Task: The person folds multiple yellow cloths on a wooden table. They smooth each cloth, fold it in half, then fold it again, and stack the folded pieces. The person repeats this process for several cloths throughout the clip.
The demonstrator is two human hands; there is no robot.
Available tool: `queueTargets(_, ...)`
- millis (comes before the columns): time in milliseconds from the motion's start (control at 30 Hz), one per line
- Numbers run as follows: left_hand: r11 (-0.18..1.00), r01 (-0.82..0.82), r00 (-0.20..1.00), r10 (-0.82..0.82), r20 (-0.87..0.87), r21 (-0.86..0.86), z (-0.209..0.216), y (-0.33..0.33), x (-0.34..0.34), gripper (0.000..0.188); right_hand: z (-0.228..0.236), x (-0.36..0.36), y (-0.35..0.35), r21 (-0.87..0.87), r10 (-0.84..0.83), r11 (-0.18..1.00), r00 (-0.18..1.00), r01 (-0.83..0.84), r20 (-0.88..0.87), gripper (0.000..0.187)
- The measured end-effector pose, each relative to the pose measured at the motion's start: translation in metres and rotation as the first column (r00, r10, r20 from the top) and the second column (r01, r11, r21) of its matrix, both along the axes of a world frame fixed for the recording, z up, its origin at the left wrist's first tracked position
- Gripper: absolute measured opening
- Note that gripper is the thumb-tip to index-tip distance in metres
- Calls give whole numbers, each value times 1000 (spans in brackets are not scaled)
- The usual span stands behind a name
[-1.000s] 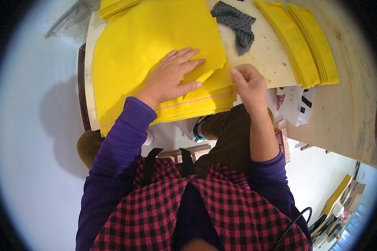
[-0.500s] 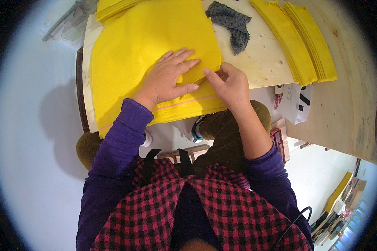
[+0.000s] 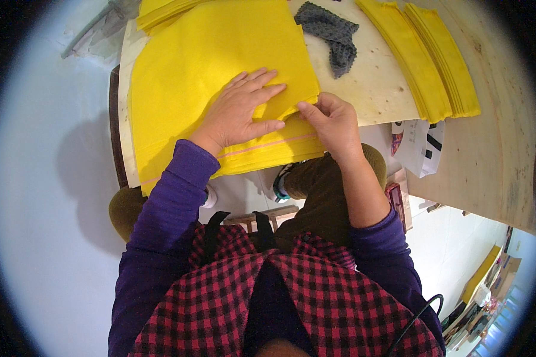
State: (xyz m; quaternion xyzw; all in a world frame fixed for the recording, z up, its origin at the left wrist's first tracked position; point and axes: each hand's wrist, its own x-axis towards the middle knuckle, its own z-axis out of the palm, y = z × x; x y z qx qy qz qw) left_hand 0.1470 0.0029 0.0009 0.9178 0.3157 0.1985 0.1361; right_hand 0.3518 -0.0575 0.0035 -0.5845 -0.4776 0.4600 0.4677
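A large yellow fabric sheet lies on top of a stack of yellow fabric on the wooden table. My left hand rests flat on the sheet, fingers spread. At the sheet's right near corner, my right hand pinches the edge between thumb and fingers, with the corner slightly lifted. Below this folded-back edge, a pink line runs across the stack near its front. What lies under my left palm is hidden.
A crumpled dark grey cloth lies on the wooden table beyond my right hand. Two folded yellow fabric piles sit at the right. A white printed bag hangs or stands below the table edge; my knees are under the front.
My right hand has shifted slightly right and toward me with the fabric corner, which now reaches a little farther right. My left hand stays almost in place.
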Motion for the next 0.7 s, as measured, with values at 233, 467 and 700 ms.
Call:
queueTargets(233, 1000, 9, 1000, -9, 0, 2, 0, 0, 0, 73, 5, 1, 0, -41, 40, 998, 998, -42, -53, 14)
queueTargets(467, 1000, 17, 1000, -17, -2, 13, -1, 1, 0, 77, 4, 0, 2, -18, 6, 1000, 996, -7, -94, 13)
queueTargets(700, 998, 25, 999, -27, -31, -62, 0, 3, -3, 82, 6, -3, 4, 52, 33, 998, 987, -25, -158, 12)
